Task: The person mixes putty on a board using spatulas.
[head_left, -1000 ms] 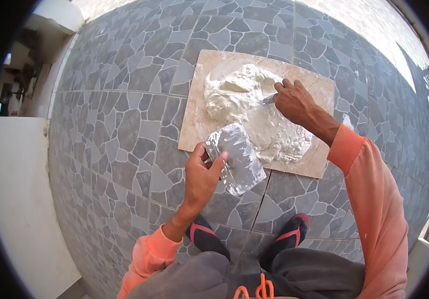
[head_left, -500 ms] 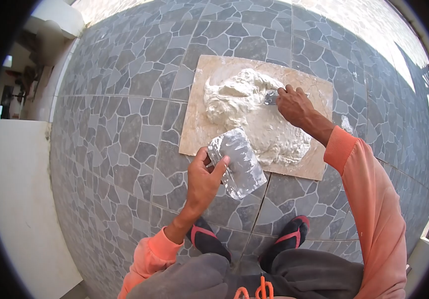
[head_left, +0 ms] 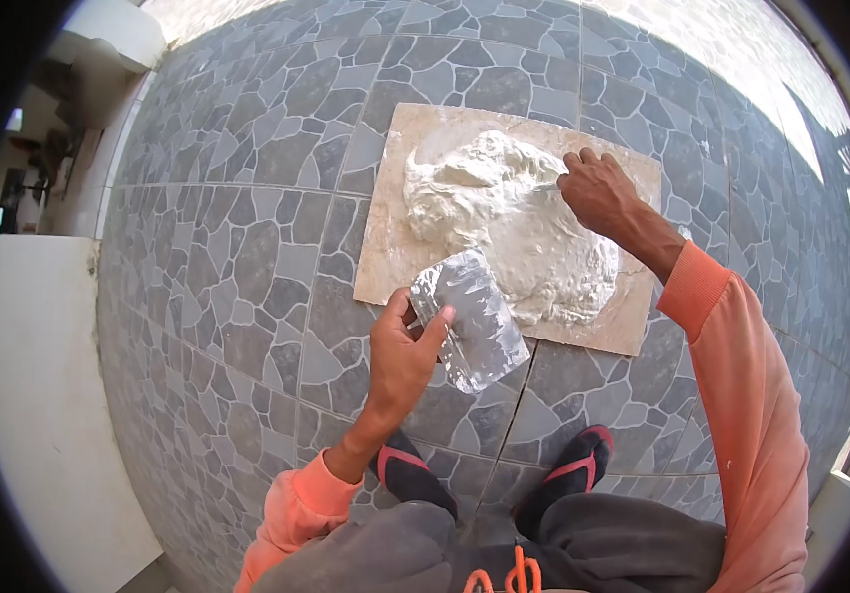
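While your right hand (head_left: 601,190) curls tight round a mostly hidden scraper (head_left: 545,188) at the slab's (head_left: 381,265) white paste (head_left: 533,242), your left hand (head_left: 400,358) pinches a smeared metal plate (head_left: 474,321) by the slab's near edge, presumably keeping its face free.

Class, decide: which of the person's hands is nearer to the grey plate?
Left. The left hand grips the plate by its left edge; the right hand is farther away, above the right part of the board.

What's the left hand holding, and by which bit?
The left hand holds a flat grey rectangular plate, perhaps metal, by its left long edge.
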The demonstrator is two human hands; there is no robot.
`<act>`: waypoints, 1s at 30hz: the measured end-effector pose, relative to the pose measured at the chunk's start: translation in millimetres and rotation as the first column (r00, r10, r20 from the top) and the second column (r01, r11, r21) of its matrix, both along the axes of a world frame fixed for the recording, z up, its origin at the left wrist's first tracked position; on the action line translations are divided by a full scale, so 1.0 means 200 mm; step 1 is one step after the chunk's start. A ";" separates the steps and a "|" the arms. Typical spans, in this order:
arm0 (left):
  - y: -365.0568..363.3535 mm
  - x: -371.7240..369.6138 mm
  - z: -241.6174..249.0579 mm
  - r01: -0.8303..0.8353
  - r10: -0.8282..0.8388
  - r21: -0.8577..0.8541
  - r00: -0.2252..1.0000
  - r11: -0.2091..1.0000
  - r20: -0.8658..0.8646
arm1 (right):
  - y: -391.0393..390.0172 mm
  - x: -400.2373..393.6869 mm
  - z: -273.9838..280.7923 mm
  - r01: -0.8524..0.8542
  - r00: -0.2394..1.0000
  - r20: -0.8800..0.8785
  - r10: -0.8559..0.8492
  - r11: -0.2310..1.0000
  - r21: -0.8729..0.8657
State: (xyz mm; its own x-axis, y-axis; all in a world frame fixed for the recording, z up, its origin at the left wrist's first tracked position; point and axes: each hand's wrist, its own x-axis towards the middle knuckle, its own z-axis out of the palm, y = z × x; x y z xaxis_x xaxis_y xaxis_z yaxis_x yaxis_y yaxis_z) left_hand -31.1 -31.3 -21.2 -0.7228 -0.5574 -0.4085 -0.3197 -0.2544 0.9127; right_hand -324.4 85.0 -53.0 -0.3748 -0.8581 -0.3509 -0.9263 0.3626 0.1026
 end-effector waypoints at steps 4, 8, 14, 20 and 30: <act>0.00 -0.02 0.02 -0.003 0.002 0.030 1.000 1.000 0.006 | 0.01 0.04 -0.16 -0.005 1.000 -0.005 0.005 1.000 0.003; 0.00 0.00 0.00 -0.004 0.004 -0.002 1.000 1.000 -0.001 | 0.01 0.04 -0.04 0.000 0.998 0.070 -0.002 0.999 0.036; 0.00 -0.01 0.01 -0.006 0.006 0.032 1.000 0.999 -0.005 | 0.06 0.02 -0.19 0.025 0.999 0.038 -0.024 0.999 -0.037; 0.00 0.00 -0.01 -0.004 0.004 0.033 1.000 0.999 0.003 | -0.02 0.00 0.01 0.047 0.999 -0.015 -0.048 0.997 -0.061; 0.00 0.00 -0.01 -0.029 0.029 0.027 0.999 0.999 0.020 | -0.03 0.02 -0.03 -0.003 1.000 -0.005 0.003 0.997 -0.074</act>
State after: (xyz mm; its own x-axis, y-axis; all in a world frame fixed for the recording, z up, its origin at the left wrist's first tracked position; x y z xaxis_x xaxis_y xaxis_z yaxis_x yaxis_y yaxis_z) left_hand -31.0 -31.4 -22.4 -0.6983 -0.5662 -0.4379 -0.3295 -0.2889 0.8989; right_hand -319.8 78.8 -58.8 -0.3737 -0.8829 -0.2845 -0.9270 0.3665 0.0800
